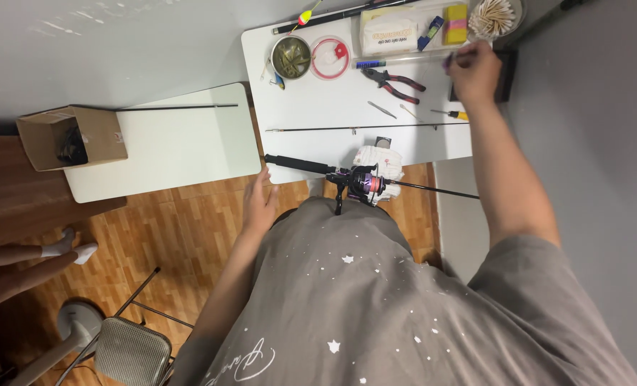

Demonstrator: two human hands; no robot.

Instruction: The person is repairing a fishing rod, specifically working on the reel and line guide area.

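The right hand reaches to the far edge of the white rectangular table, fingers curled together around a small purple-tipped object too small to make out. The left hand hangs below the table's near edge, fingers loosely spread, holding nothing, just beside the black foam grip of one fishing rod with a purple-and-black spinning reel. That rod lies across the near edge, well short of the right hand. One thin black rod section lies between the hands. One pair of red-handled pliers sits just left of the right hand; one round metal tin lies farther left.
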